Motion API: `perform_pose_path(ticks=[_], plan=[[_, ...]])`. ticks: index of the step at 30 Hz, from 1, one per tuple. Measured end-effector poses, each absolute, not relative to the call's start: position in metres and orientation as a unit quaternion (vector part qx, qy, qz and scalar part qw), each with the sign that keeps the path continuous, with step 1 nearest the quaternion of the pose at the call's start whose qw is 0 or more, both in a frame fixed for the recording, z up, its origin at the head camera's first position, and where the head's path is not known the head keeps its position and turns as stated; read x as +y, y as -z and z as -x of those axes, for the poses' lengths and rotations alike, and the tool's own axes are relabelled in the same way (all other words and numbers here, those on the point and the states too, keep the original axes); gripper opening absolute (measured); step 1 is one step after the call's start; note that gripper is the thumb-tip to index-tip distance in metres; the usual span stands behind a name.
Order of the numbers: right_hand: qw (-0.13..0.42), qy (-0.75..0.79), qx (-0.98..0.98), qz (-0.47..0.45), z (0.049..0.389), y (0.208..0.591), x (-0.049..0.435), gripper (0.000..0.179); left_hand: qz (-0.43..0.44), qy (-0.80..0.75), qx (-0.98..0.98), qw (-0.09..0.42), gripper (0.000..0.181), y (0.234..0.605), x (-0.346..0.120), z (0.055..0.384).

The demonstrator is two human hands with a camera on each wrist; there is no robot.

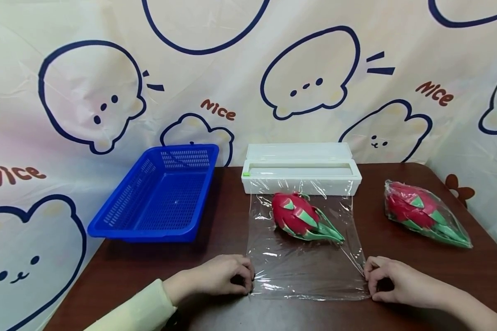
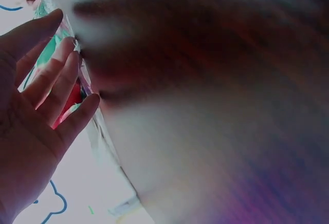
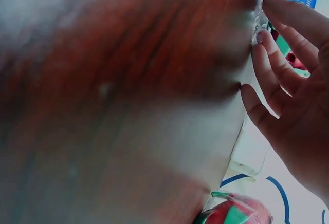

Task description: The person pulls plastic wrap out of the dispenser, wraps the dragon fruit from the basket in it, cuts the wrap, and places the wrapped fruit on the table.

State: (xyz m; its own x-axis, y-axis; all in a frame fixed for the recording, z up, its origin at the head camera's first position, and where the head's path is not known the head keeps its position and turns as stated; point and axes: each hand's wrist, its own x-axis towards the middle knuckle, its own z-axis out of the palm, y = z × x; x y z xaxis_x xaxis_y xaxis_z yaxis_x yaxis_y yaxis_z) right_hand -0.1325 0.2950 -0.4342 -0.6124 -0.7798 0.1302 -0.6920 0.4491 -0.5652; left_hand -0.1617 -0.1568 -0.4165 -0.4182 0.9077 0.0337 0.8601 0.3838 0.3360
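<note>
A sheet of clear plastic wrap (image 1: 302, 280) stretches over the table from the white wrap dispenser box (image 1: 302, 186). On the sheet lies a red dragon fruit (image 1: 296, 214) with green scales, its tip toward the right. My left hand (image 1: 228, 275) has its fingertips down at the sheet's near left corner, thumb apart from the fingers. At the near right corner my right hand (image 1: 397, 280) touches the film the same way. Both wrist views show the left hand (image 2: 46, 85) and right hand (image 3: 293, 75) with spread fingers, tips against the tabletop, film bunched near the right fingertips.
A blue plastic basket (image 1: 165, 202) stands at the left. On the right lies another dragon fruit (image 1: 422, 209) wrapped in clear film. The dispenser's lid (image 1: 300, 151) stands raised at the back. A cartoon-printed cloth (image 1: 240, 78) hangs behind the brown table (image 1: 215, 257).
</note>
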Motion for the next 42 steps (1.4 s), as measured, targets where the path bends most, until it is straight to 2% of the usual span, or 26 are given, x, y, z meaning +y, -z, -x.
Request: perform_pose_path(ticks=[5, 11, 18, 23, 28, 33, 42], plan=[[0.137, 0.342, 0.833, 0.413, 0.134, 0.432, 0.298, 0.011, -0.518, -0.173, 0.834, 0.074, 0.007, 0.417, -0.158, 0.161], [0.148, 0.367, 0.825, 0.404, 0.135, 0.427, 0.298, 0.009, -0.485, -0.215, 0.843, 0.085, 0.011, 0.413, -0.160, 0.160], [0.107, 0.379, 0.831, 0.393, 0.133, 0.415, 0.300, 0.012, -0.474, -0.266, 0.835, 0.082, 0.008, 0.408, -0.168, 0.160], [0.056, 0.366, 0.857, 0.359, 0.130, 0.405, 0.299, 0.015, -0.470, -0.330, 0.818, 0.038, 0.008, 0.403, -0.175, 0.159], [-0.005, 0.334, 0.882, 0.332, 0.130, 0.390, 0.297, 0.026, -0.476, -0.355, 0.805, -0.006, 0.003, 0.391, -0.178, 0.163], [-0.030, 0.335, 0.886, 0.318, 0.133, 0.374, 0.296, 0.032, -0.469, -0.349, 0.810, -0.038, 0.005, 0.377, -0.178, 0.169], [-0.092, 0.335, 0.884, 0.314, 0.151, 0.360, 0.291, 0.036, -0.433, -0.349, 0.829, -0.065, 0.006, 0.357, -0.174, 0.186]])
